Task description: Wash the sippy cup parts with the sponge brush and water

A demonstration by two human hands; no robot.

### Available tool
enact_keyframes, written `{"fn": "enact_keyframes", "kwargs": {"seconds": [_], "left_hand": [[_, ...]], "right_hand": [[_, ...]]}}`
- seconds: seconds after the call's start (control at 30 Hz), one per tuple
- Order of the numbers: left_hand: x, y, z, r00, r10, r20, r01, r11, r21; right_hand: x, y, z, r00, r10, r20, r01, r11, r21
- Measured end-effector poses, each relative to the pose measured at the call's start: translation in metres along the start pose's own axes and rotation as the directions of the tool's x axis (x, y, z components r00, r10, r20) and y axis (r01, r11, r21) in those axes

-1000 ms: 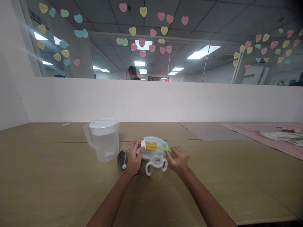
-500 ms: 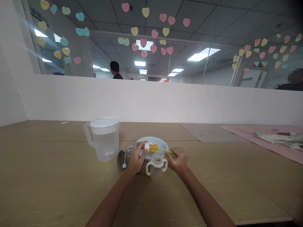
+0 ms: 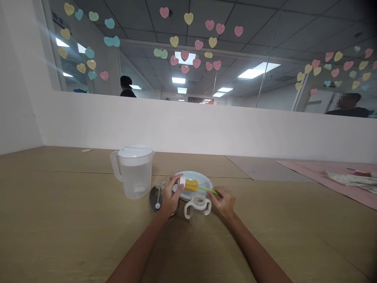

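My two bare forearms reach out over a tan, wood-look worktop [image 3: 59, 236] that runs wide to either side. Nearest me stands a small clear cup with two white handles [image 3: 198, 207], upright, between my hands. My left hand [image 3: 170, 198] has its grip clamped on a small white cap-like piece [image 3: 182, 182], which sits over the left tip of a yellow sponge brush [image 3: 191, 185]. My right hand [image 3: 224, 200] pinches the brush's thin green handle [image 3: 207, 190], fingers together on it. The brush lies nearly level, its long axis running left to right, sponge end pointing left and slightly far, handle end pointing right and near. It hangs just above a pale blue plate [image 3: 204, 181] on the worktop. Under my left hand lies a dark round lid [image 3: 153, 198] with a small white spoon-like piece [image 3: 158, 200] on it. Left of that stands a clear pitcher [image 3: 134, 172] with a white lid. Far right lies a pink mat [image 3: 324, 173]. Beyond is a low white wall [image 3: 206, 129], then glass stuck with paper hearts [image 3: 188, 43], with two people behind it.
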State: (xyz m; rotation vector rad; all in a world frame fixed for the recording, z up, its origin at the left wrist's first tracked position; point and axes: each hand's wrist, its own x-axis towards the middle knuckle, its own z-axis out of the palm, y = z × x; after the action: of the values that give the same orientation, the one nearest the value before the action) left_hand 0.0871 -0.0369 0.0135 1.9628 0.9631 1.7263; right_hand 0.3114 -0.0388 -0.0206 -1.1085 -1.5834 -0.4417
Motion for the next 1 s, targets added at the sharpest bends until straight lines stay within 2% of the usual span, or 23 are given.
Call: {"fn": "enact_keyframes", "kwargs": {"seconds": [0.1, 0.2, 0.27, 0.37, 0.43, 0.5, 0.6, 0.7, 0.9, 1.0], "left_hand": [[0.006, -0.007, -0.006, 0.979, -0.098, -0.179, 0.098, 0.995, -0.010], [0.011, -0.014, -0.016, 0.950, -0.128, -0.286, 0.166, 0.980, 0.111], [0.011, -0.018, -0.023, 0.963, -0.099, -0.250, 0.169, 0.947, 0.274], [0.007, -0.022, -0.029, 0.993, -0.098, -0.068, 0.120, 0.827, 0.550], [0.003, -0.021, -0.030, 0.991, -0.128, 0.049, 0.060, 0.724, 0.687], [0.001, -0.018, -0.029, 0.979, -0.168, 0.116, 0.020, 0.642, 0.767], [-0.001, -0.011, -0.025, 0.958, -0.235, 0.166, 0.001, 0.578, 0.816], [-0.002, -0.006, -0.021, 0.933, -0.301, 0.196, 0.003, 0.552, 0.834], [-0.007, -0.007, -0.021, 0.887, -0.423, 0.188, 0.060, 0.508, 0.859], [-0.002, -0.010, -0.025, 0.900, -0.406, 0.159, 0.089, 0.528, 0.844]], "right_hand": [[0.000, 0.002, -0.001, 0.999, 0.029, -0.039, -0.027, 0.999, 0.035], [0.000, 0.008, -0.001, 0.987, 0.117, -0.114, -0.112, 0.992, 0.050], [0.000, 0.012, 0.000, 0.980, 0.143, -0.140, -0.140, 0.990, 0.030], [0.000, 0.016, 0.000, 0.985, 0.105, -0.135, -0.109, 0.994, -0.020], [0.000, 0.015, -0.001, 0.991, 0.054, -0.119, -0.061, 0.997, -0.052], [0.001, 0.013, -0.002, 0.994, 0.009, -0.109, -0.017, 0.997, -0.076], [0.002, 0.011, -0.003, 0.994, -0.026, -0.109, 0.016, 0.995, -0.095], [0.002, 0.010, -0.003, 0.994, -0.033, -0.104, 0.022, 0.994, -0.110], [0.002, 0.011, -0.004, 0.996, -0.039, -0.082, 0.030, 0.993, -0.116], [0.003, 0.010, -0.004, 0.995, -0.034, -0.090, 0.023, 0.993, -0.118]]}}
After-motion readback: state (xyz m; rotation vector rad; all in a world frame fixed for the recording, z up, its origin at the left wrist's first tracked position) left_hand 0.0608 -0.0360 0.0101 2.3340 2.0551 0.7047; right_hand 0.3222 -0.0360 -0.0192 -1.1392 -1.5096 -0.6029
